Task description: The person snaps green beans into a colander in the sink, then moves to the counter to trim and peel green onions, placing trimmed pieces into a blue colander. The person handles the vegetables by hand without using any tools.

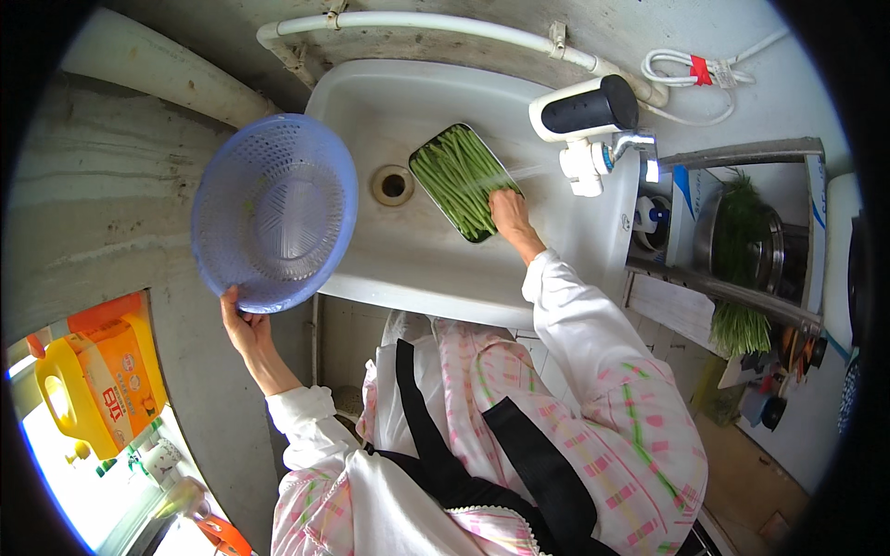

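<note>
My left hand (247,325) grips the near rim of a blue plastic colander (288,208), which is held up at the left end of a white ceramic sink (424,288). Some small green bits cling inside it. A rectangular tray (468,238) of long green beans (459,177) stands in the sink, right of the drain hole (393,185). My right hand (510,212) is on the beans at the tray's right edge, its fingers curled; their tips are hidden. Water streams onto the beans from the white tap (584,163) on the right.
A white pipe (431,22) runs along the wall behind the sink. Right of the sink, a metal rack (723,281) holds a steel pot and leafy greens (740,333). A yellow plastic jug (83,389) stands in an opening at lower left. A coiled white cable (685,67) hangs upper right.
</note>
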Demonstrator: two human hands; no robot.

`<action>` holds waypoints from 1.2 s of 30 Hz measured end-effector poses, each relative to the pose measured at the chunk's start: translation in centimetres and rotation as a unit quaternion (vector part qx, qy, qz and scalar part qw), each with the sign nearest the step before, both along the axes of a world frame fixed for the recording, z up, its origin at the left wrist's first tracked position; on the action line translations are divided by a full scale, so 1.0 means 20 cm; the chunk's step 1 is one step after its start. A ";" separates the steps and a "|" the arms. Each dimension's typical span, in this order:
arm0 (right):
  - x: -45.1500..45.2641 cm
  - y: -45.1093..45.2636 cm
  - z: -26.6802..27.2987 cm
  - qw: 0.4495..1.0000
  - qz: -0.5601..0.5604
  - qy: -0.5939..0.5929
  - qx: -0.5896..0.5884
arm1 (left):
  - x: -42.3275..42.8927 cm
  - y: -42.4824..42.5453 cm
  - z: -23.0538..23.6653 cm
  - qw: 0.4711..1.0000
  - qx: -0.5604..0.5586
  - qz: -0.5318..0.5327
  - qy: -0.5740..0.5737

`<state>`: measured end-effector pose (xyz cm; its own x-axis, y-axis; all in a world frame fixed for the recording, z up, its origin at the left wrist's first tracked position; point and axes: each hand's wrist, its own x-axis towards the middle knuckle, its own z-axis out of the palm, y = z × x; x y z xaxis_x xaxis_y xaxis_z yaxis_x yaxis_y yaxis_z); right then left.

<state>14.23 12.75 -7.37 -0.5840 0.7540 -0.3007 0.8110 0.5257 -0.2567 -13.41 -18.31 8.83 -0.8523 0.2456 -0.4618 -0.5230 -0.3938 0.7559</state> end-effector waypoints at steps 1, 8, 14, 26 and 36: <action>-0.02 -0.01 0.02 0.999 -0.010 0.038 0.023 | 0.00 0.00 0.00 1.000 -0.003 0.002 -0.002; -0.20 -0.16 0.06 0.978 0.115 0.128 0.117 | -0.01 -0.01 -0.01 1.000 0.006 -0.015 0.010; 0.14 -0.18 0.23 0.977 -0.081 0.196 0.000 | -0.03 -0.02 0.01 1.000 0.010 -0.005 0.012; 0.40 0.28 1.16 0.829 -0.377 0.411 0.039 | -0.14 0.06 0.01 0.998 -0.002 -0.051 0.022; 0.27 0.08 1.22 0.862 -0.406 0.245 0.182 | -0.14 0.11 0.03 0.984 0.015 -0.167 0.059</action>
<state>19.57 14.40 17.09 0.1898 0.9662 0.1743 0.7901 -0.0449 -0.6114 -16.28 -16.01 9.36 -0.7687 0.5331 -0.3534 -0.5371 -0.2382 0.8092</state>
